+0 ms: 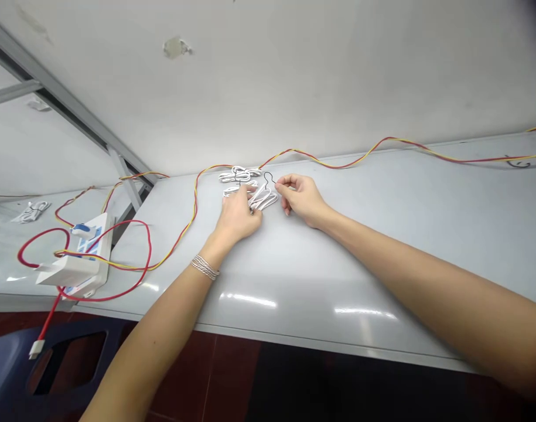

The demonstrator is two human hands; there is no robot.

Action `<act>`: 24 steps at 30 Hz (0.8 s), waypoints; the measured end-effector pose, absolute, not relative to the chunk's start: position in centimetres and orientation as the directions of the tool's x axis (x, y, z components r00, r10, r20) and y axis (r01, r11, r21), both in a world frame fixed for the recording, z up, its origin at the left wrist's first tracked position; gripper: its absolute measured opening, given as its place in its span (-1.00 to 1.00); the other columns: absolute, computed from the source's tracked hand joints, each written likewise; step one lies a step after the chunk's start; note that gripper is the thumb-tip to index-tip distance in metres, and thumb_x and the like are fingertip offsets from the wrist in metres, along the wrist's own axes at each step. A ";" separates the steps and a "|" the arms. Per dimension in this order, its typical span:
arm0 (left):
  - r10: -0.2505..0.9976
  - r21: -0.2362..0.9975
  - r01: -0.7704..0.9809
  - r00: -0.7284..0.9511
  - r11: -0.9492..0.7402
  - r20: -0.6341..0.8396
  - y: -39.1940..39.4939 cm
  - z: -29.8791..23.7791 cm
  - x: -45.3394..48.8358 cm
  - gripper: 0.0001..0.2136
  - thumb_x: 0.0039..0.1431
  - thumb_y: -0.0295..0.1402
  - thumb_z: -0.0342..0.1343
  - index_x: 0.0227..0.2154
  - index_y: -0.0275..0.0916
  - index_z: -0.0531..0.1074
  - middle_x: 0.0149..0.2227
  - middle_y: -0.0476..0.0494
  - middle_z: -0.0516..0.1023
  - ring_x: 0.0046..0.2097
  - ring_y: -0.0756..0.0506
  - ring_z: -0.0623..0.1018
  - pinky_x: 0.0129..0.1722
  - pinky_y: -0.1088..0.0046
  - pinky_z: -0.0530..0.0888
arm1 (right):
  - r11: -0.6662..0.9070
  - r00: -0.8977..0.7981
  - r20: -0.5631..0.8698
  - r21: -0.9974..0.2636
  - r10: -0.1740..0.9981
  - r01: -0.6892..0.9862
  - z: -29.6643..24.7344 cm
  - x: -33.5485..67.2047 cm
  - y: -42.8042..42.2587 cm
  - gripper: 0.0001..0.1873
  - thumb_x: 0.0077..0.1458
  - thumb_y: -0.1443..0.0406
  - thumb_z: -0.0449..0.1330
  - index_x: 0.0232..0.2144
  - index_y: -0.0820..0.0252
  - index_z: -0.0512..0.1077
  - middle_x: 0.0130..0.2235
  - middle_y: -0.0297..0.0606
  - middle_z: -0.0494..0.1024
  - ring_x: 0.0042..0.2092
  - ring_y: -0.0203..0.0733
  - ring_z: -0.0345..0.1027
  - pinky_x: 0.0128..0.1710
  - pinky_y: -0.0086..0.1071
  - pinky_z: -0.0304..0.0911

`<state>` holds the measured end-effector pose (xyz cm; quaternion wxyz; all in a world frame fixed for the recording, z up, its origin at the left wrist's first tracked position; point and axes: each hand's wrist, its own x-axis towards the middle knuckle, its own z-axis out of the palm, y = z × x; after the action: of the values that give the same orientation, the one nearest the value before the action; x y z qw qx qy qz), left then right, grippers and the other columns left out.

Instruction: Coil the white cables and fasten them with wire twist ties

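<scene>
On the grey table near the wall, my left hand (239, 217) is closed over a looped white cable (263, 199). Its fingers partly hide a second coiled white cable (231, 191) just beneath them. Behind these lies another white cable coil (245, 173), bound at its middle with a black tie. My right hand (303, 198) is to the right, thumb and forefinger pinched on one end of a thin, bent black twist tie (268, 177). The tie curves up and over beside the looped cable; whether it touches the cable I cannot tell.
A red and yellow wire (358, 162) runs along the wall edge. At left, a white power strip (101, 234) carries a white charger (70, 271) with a red cable (150, 246). Another white coil (33, 211) lies far left. A dark blue chair (96, 357) stands below the front edge.
</scene>
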<state>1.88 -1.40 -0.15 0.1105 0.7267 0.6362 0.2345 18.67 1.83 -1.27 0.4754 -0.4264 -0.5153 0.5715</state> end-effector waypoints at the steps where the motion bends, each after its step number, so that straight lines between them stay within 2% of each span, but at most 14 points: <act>1: 0.980 0.458 0.875 0.075 -0.155 0.187 -1.4 0.0 1.8 -0.52 0.01 -0.51 0.12 0.06 -0.38 0.40 -0.05 -0.31 0.57 -0.05 -0.24 0.54 0.03 0.16 0.45 | -0.019 -0.181 -0.001 -0.995 0.983 -0.097 -1.2 18.7 1.8 -0.88 0.17 0.40 0.21 -0.39 0.19 0.33 -0.68 -0.49 0.32 -0.69 -0.40 0.16 -0.72 -0.51 0.12; 4: 0.980 0.473 0.863 0.112 -0.177 0.162 -1.6 0.0 1.6 -0.58 0.07 -0.40 0.15 0.03 -0.38 0.44 -0.06 -0.32 0.55 -0.07 -0.23 0.52 0.00 0.18 0.46 | -0.019 -0.177 -0.003 -0.996 0.984 -0.091 -1.3 18.6 1.8 -0.89 0.17 0.41 0.21 -0.39 0.20 0.34 -0.68 -0.49 0.31 -0.69 -0.40 0.15 -0.73 -0.50 0.11; 8: 0.956 0.387 0.874 0.257 -0.294 0.144 -1.8 -0.2 1.6 -0.64 0.15 -0.17 0.19 -0.08 -0.28 0.56 -0.17 -0.27 0.49 -0.04 -0.25 0.47 0.06 0.11 0.42 | -0.014 -0.183 0.005 -0.994 0.983 -0.106 -1.4 18.7 2.0 -0.89 0.19 0.41 0.19 -0.38 0.20 0.35 -0.66 -0.48 0.32 -0.69 -0.40 0.15 -0.72 -0.50 0.13; 11: 0.930 0.342 0.864 0.344 -0.368 0.133 -2.1 -0.3 1.8 -0.68 0.23 -0.26 0.11 -0.03 -0.23 0.57 -0.11 -0.26 0.47 0.01 -0.24 0.45 0.12 0.13 0.39 | -0.019 -0.183 0.001 -0.994 0.983 -0.104 -1.5 18.7 2.0 -0.89 0.18 0.41 0.21 -0.38 0.20 0.35 -0.65 -0.48 0.32 -0.69 -0.40 0.15 -0.72 -0.50 0.12; 14: 0.910 0.274 0.868 0.386 -0.414 0.154 -2.2 -0.2 2.0 -0.66 0.26 -0.42 0.00 0.03 -0.26 0.53 -0.06 -0.29 0.49 0.05 -0.24 0.45 0.13 0.16 0.40 | -0.017 -0.181 0.002 -0.994 0.983 -0.103 -1.5 18.7 1.9 -0.89 0.17 0.41 0.22 -0.38 0.19 0.35 -0.63 -0.46 0.33 -0.68 -0.40 0.17 -0.72 -0.49 0.11; 17: 0.907 0.245 0.874 0.396 -0.420 0.142 -2.0 0.1 1.9 -0.64 0.22 -0.53 -0.08 -0.04 -0.28 0.55 -0.10 -0.30 0.53 -0.01 -0.23 0.50 0.05 0.20 0.44 | -0.009 -0.185 0.008 -0.996 0.983 -0.091 -1.4 18.7 1.9 -0.89 0.17 0.40 0.23 -0.38 0.19 0.35 -0.64 -0.47 0.32 -0.68 -0.39 0.16 -0.72 -0.49 0.11; 20: 0.932 0.248 0.900 0.337 -0.360 0.132 -1.7 0.4 1.4 -0.68 0.24 -0.51 -0.12 -0.10 -0.33 0.52 -0.13 -0.33 0.56 -0.06 -0.25 0.53 -0.03 0.19 0.47 | -0.006 -0.179 0.011 -0.996 0.984 -0.091 -1.3 18.6 1.9 -0.88 0.15 0.40 0.24 -0.39 0.20 0.35 -0.66 -0.49 0.31 -0.68 -0.40 0.15 -0.73 -0.50 0.12; 24: 0.972 0.331 0.916 0.190 -0.226 0.139 -1.5 0.6 0.5 -0.67 0.26 -0.48 -0.12 0.04 -0.35 0.37 -0.14 -0.36 0.59 -0.09 -0.27 0.56 -0.09 0.19 0.47 | -0.007 -0.165 0.009 -0.995 0.986 -0.098 -1.3 18.6 1.8 -0.86 0.12 0.38 0.28 -0.39 0.20 0.35 -0.63 -0.48 0.32 -0.67 -0.40 0.16 -0.73 -0.50 0.12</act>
<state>0.49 -1.51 0.63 0.0869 0.7663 0.6159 0.1609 18.60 1.83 -1.27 0.4809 -0.4314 -0.5150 0.5634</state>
